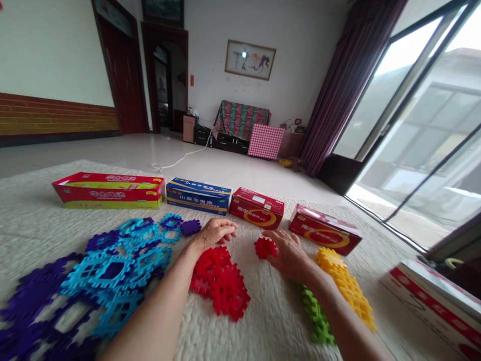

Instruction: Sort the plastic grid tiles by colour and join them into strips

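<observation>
My right hand [289,254] lies closest to the small red notched plastic piece [265,247], its fingers together and resting against the piece's right side. I can't tell whether they are gripping it or only touching it. My left hand [215,234] lies palm down with its fingers loosely together, just past the stacked red pile [221,283], and seems to touch nothing but the quilted cream rug [39,235]. The small piece sits apart from that pile, in the gap between my hands.

The pieces look sorted by colour, which may be why each hand stays by the red ones. The bright blue heap [118,273] and purple pieces [37,306] spread to my left, while the yellow row [347,288] and green row [315,316] run beside my right forearm. Each red piece is chunky, with square notches around its edge.

Beyond them, a row of red and blue battery cartons [199,196] stands along the rug's far side. Farther off are a checked red board [265,141], a draped sofa [240,120] and a framed painting [250,59].
</observation>
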Motion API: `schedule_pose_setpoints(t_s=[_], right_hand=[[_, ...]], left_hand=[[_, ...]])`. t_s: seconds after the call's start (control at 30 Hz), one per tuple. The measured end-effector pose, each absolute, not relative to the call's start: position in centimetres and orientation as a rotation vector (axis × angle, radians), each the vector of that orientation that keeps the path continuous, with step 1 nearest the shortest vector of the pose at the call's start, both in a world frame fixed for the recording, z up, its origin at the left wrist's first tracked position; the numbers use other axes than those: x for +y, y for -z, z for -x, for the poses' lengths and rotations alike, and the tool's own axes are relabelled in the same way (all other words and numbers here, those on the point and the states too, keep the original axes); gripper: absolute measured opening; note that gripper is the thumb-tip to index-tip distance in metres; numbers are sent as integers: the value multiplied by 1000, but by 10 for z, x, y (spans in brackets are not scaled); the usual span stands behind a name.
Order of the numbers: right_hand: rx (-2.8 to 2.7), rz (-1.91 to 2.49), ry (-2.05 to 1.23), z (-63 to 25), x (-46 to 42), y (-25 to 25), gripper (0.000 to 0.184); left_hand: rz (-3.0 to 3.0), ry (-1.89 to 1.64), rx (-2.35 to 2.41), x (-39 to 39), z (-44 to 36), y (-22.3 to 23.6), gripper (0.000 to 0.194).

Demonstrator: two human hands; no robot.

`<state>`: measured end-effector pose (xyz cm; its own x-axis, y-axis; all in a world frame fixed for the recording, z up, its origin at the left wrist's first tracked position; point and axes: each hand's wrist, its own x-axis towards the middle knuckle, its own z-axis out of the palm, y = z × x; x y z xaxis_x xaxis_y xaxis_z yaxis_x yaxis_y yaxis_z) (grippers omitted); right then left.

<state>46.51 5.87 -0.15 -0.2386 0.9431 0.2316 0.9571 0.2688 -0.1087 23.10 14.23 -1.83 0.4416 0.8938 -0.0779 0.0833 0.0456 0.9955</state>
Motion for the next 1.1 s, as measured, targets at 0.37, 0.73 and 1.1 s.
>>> schedule_pose_setpoints(t_s=[0.37,0.73,1.1], right_hand=[[-2273,1390,-414,-401,31,-9,16],[-2019,1321,-869,-397,36,-2,15],[-2406,1410,-398,-436,29,-29,20]], left_hand=[[-1251,-883,889,150,-232,27,24],[-1238,-910,895,153,-233,30,18],[-1228,-911,909,150,-233,24,19]])
